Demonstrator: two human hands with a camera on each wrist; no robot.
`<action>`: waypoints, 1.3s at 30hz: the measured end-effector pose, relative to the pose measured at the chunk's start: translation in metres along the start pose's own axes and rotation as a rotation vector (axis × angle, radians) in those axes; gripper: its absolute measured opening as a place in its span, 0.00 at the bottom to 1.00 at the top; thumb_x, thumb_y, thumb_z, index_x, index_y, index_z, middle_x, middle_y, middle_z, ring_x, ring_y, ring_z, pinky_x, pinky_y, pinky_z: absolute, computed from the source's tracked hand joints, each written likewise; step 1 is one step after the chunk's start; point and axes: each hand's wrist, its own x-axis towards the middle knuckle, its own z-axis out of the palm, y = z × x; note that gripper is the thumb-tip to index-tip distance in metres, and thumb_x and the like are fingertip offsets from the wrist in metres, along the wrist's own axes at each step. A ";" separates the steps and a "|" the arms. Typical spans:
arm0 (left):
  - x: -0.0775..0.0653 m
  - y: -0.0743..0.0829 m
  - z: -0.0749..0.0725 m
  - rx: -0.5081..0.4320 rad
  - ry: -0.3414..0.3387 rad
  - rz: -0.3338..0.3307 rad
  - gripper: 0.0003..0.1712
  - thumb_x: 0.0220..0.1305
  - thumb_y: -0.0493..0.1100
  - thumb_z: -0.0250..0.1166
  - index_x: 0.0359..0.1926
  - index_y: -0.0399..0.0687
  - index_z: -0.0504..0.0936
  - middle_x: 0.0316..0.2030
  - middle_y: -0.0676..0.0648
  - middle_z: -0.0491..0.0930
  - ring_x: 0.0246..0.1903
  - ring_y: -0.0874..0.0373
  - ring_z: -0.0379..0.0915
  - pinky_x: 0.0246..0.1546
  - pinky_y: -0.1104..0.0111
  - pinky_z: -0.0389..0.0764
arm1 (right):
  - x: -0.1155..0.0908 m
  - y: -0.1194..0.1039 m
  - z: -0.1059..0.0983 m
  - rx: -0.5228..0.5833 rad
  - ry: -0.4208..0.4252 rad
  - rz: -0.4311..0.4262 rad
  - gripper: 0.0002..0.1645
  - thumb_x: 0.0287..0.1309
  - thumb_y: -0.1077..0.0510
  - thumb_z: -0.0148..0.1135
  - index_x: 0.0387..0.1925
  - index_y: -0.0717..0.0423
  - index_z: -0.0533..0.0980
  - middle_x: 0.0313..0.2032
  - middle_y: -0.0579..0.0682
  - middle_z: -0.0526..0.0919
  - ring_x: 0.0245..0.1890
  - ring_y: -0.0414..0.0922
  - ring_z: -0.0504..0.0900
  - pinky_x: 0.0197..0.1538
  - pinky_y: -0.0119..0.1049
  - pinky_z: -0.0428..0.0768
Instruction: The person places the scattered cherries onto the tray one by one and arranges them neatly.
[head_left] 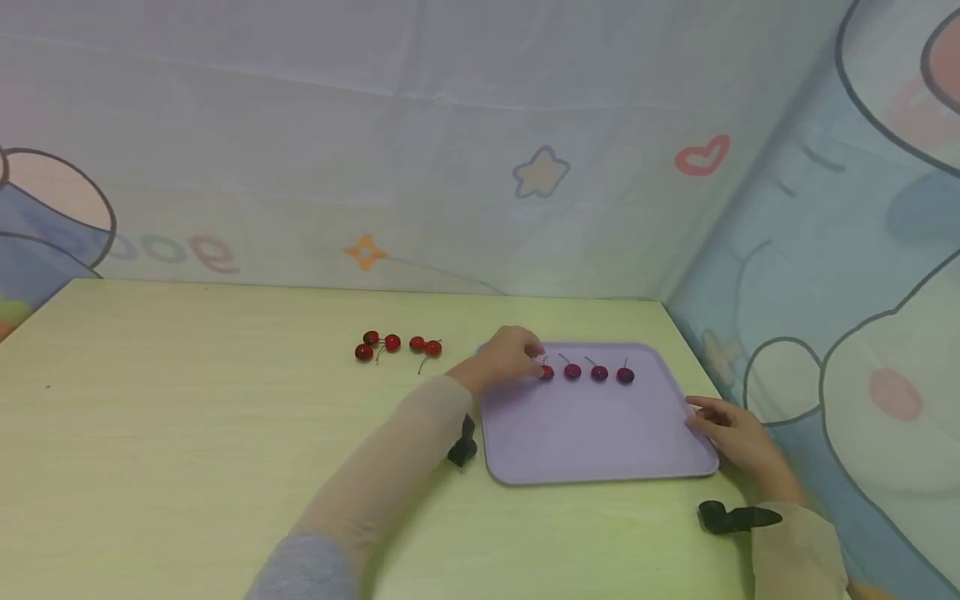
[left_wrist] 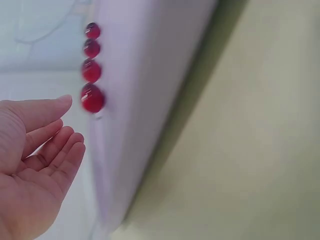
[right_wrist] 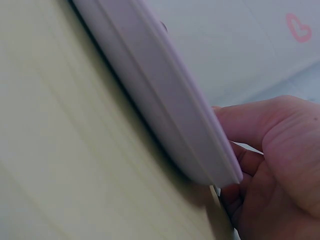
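Observation:
A lilac tray [head_left: 592, 433] lies on the table with a row of several red cherries [head_left: 572, 372], stems upward, along its far part. My left hand [head_left: 510, 354] is over the tray's far left corner, beside the leftmost cherry [left_wrist: 93, 98]. In the left wrist view, the thumb and fingers of that left hand [left_wrist: 42, 150] are parted, with nothing between them. At the tray's right side, my right hand [head_left: 738, 437] holds the rim. The right wrist view has the thumb at the top of the tray wall [right_wrist: 165, 110] and the other fingers curled at its outer side, partly hidden.
More cherries [head_left: 392, 342] with stems lie in two small clusters on the pale yellow table [head_left: 187, 433], left of the tray. A printed cloth [head_left: 450, 167] hangs behind the table, and another printed cloth [head_left: 862, 333] lines the right side.

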 end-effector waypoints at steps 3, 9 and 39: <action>-0.003 0.003 -0.016 -0.008 0.006 0.013 0.21 0.58 0.37 0.68 0.52 0.36 0.81 0.49 0.40 0.81 0.50 0.51 0.76 0.53 0.64 0.76 | -0.001 -0.001 -0.001 -0.006 0.005 -0.003 0.32 0.64 0.50 0.61 0.61 0.67 0.70 0.42 0.54 0.78 0.34 0.31 0.72 0.35 0.28 0.75; -0.014 0.004 -0.053 0.020 0.036 0.055 0.22 0.59 0.38 0.67 0.55 0.35 0.79 0.51 0.40 0.80 0.52 0.50 0.75 0.54 0.64 0.75 | -0.001 0.000 -0.003 -0.028 0.011 -0.010 0.31 0.64 0.50 0.61 0.61 0.67 0.71 0.42 0.54 0.79 0.34 0.29 0.72 0.36 0.27 0.74; -0.085 -0.065 -0.155 0.013 0.137 -0.065 0.21 0.66 0.39 0.61 0.57 0.34 0.77 0.54 0.36 0.77 0.53 0.44 0.73 0.54 0.54 0.74 | -0.003 0.006 -0.005 -0.046 0.000 -0.016 0.32 0.65 0.49 0.60 0.61 0.67 0.70 0.40 0.50 0.77 0.34 0.30 0.70 0.36 0.27 0.73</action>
